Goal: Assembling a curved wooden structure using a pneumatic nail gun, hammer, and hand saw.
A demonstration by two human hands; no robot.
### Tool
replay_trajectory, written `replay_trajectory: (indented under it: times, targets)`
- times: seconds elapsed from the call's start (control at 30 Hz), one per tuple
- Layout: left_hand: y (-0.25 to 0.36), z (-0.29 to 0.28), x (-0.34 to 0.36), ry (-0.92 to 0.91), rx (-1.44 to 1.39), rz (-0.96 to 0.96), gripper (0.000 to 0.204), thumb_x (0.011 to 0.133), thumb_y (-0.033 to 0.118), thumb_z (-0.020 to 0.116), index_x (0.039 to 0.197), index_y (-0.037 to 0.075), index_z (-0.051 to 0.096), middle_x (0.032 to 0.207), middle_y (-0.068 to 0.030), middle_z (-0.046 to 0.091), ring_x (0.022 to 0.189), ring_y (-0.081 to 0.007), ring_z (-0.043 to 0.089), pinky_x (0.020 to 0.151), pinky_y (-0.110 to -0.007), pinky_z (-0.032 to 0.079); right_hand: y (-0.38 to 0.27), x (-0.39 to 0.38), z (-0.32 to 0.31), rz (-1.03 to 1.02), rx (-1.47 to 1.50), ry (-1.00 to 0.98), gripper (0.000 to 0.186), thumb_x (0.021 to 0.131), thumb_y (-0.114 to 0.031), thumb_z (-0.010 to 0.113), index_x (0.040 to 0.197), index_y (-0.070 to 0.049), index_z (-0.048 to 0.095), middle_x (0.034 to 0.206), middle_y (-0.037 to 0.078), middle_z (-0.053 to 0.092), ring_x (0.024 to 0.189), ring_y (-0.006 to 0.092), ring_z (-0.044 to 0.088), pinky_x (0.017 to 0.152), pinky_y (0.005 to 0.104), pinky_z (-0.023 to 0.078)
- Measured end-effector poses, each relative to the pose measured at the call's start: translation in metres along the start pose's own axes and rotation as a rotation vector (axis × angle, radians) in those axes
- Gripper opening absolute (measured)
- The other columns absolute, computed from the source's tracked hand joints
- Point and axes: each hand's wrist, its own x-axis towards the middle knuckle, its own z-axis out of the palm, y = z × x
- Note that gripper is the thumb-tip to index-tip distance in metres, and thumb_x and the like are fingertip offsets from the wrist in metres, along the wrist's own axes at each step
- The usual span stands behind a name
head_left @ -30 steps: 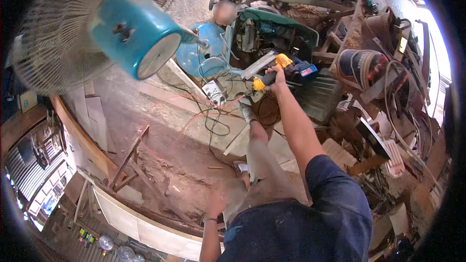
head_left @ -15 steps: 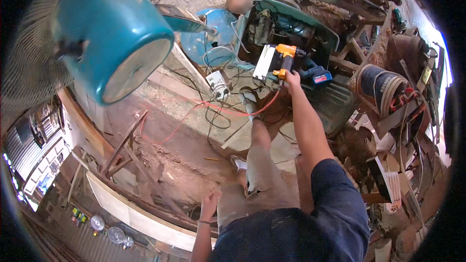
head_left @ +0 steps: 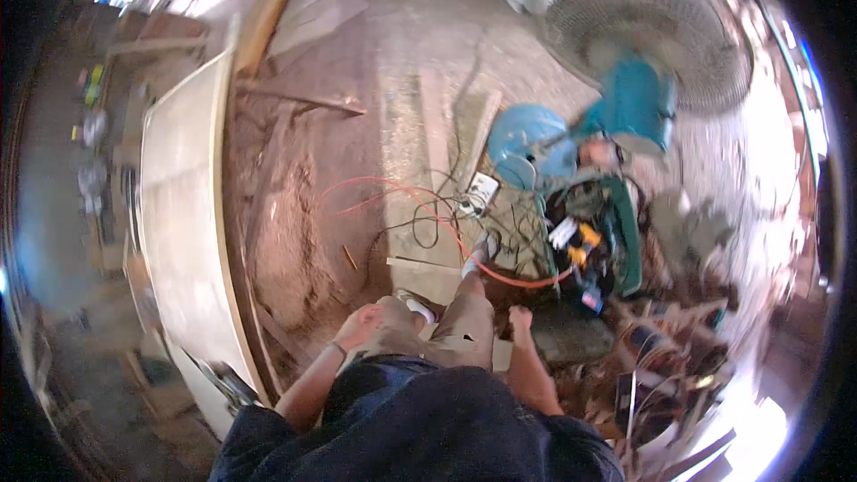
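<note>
My left hand (head_left: pixel 360 328) hangs beside my left thigh, its fingers loosely bent and apart, with nothing visible in it. My right hand (head_left: pixel 520 321) is low beside my right leg, with no tool showing; its fingers are blurred and turned from view. Ahead and to the right of it, an orange and black nail gun (head_left: pixel 583 244) with a pale magazine lies over the green bin (head_left: pixel 627 254), apart from both hands. An orange-red air hose (head_left: pixel 464 254) runs from the gun and loops across the floor. Near the gun sits a tool battery (head_left: pixel 591 300).
A large teal fan (head_left: pixel 638 103) on a round blue base (head_left: pixel 533 143) stands at the back right. A white power strip (head_left: pixel 480 195) and dark cords (head_left: pixel 427 223) lie on the floor. Pale boards (head_left: pixel 186 187) stand at left. Scrap and buckets crowd the lower right.
My right hand has let go of the nail gun and drawn back to my side; the gun now lies over the bin. My view has swung left, shifting the fan and bin rightward.
</note>
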Motion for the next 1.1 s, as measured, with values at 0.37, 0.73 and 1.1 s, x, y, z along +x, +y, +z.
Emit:
replay_trajectory:
  times: [0.37, 0.73, 1.1]
  targets:
    - [-0.246, -0.002, -0.125, 0.531, -0.482, -0.138, 0.041, 0.094, 0.035, 0.049, 0.113, 0.0, 0.058, 0.098, -0.0132, 0.066, 0.084, -0.0206, 0.065, 0.077, -0.034, 0.05, -0.118, -0.065, 0.003, -0.297, -0.535, -0.326, 0.016, 0.083, -0.014, 0.057, 0.085, 0.0, 0.063, 0.063, 0.004, 0.054, 0.055, 0.0143, 0.05, 0.048, 0.0324, 0.036]
    - [-0.453, 0.162, -0.179, 0.47, -0.607, -0.502, 0.034, 0.087, 0.028, 0.05, 0.097, 0.0, 0.068, 0.098, -0.0216, 0.066, 0.089, -0.0303, 0.065, 0.081, -0.042, 0.049, -0.266, -0.153, 0.195, -0.401, -0.691, -0.732, 0.021, 0.083, -0.016, 0.055, 0.077, 0.003, 0.063, 0.067, 0.011, 0.062, 0.051, 0.0205, 0.055, 0.046, 0.0334, 0.042]
    - [-0.374, 0.088, -0.131, 0.8, -1.054, -0.327, 0.033, 0.088, 0.028, 0.053, 0.105, 0.003, 0.066, 0.1, -0.014, 0.067, 0.09, -0.0238, 0.062, 0.08, -0.036, 0.048, -0.286, -0.311, 0.35, -0.639, -1.0, -0.882, 0.02, 0.087, -0.02, 0.057, 0.09, -0.003, 0.066, 0.084, 0.008, 0.066, 0.07, 0.0116, 0.058, 0.055, 0.028, 0.041]
